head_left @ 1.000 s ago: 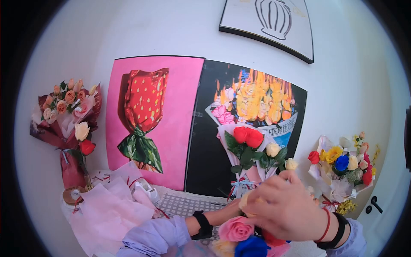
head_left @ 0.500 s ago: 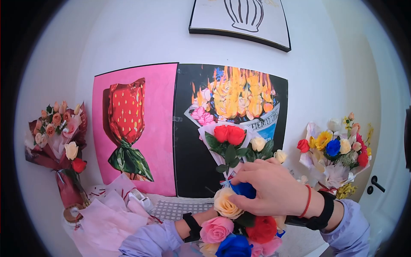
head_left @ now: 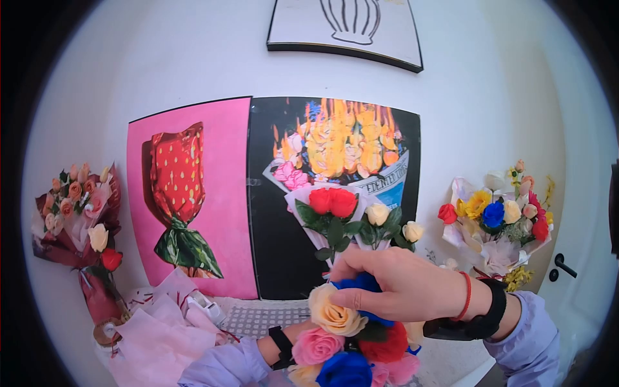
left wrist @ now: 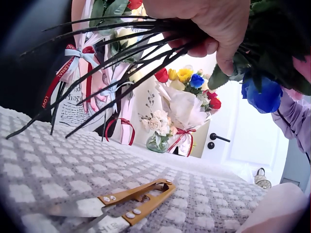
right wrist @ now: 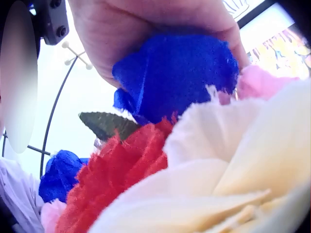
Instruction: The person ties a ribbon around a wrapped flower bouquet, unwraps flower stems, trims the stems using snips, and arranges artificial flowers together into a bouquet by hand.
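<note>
My left hand grips a bundle of dark flower stems in the left wrist view; their ends fan out over the table. Above that grip are the bouquet's heads: a cream rose, a pink rose, a red rose and a lower blue rose. My right hand curls over an upper blue rose, its thumb lying against the cream rose. In the head view the flowers hide most of the left hand.
Thread snips lie on the grey-and-white cloth below the stems. Pink wrapping paper and a tape dispenser are at the left. Wrapped bouquets stand along the wall, with a glass vase among them.
The head view has turned rightward, so the wall pictures shift left. My right hand has eased back from the cream rose, uncovering it and the upper blue rose. The left hand still holds the bunch.
</note>
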A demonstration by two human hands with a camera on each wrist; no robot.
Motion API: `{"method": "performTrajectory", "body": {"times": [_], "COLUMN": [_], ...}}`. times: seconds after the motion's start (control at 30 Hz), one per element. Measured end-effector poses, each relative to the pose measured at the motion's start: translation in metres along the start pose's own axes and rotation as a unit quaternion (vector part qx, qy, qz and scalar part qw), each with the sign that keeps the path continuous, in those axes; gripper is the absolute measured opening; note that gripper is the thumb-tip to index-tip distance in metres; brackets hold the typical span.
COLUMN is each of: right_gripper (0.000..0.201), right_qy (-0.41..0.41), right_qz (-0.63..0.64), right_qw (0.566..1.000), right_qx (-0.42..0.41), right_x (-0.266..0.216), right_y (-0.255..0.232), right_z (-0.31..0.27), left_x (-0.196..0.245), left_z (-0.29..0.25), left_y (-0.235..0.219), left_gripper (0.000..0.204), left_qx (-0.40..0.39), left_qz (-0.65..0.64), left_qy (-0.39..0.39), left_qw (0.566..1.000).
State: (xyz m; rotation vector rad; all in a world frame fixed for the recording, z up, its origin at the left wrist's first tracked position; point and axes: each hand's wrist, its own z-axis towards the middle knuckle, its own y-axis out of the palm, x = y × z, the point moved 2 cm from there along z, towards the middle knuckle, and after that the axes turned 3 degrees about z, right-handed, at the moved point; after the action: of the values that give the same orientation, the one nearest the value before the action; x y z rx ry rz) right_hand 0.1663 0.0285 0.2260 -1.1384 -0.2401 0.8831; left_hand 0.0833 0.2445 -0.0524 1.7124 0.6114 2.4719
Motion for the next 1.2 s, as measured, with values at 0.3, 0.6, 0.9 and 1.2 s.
{"method": "performTrajectory", "body": {"times": [0.3,0.6,0.9,1.2], "right_gripper": [0.035,0.026,0.015,0.025], "right_qy": [-0.082,-0.025,-0.007,0.027], "right_qz": [0.092,0.067,-0.001,0.141], "right_qw": [0.991,0.997,1.000,0.989], "right_qx": [-0.045,-0.025,0.027,0.018], "right_x": [0.013,0.031,0.034,0.052], "right_y": [0.005,-0.012,-0.004,-0.012], "right_z": [-0.002,-0.016,-0.009,-0.019], "left_x": [0.012,0.032,0.052,0.056], "left_z": [0.040,0.070,0.058,0.060], "left_y": [0.009,0.013,0.006,0.009], "left_gripper": [0.026,0.026,0.025,0.025], "left_qx": [-0.015,-0.019,0.032,0.058], "left_qz": [0.096,0.196,0.272,0.333], "left_qy": [-0.037,-0.051,-0.023,-0.011], "left_qw": [0.995,0.979,0.962,0.941]}}
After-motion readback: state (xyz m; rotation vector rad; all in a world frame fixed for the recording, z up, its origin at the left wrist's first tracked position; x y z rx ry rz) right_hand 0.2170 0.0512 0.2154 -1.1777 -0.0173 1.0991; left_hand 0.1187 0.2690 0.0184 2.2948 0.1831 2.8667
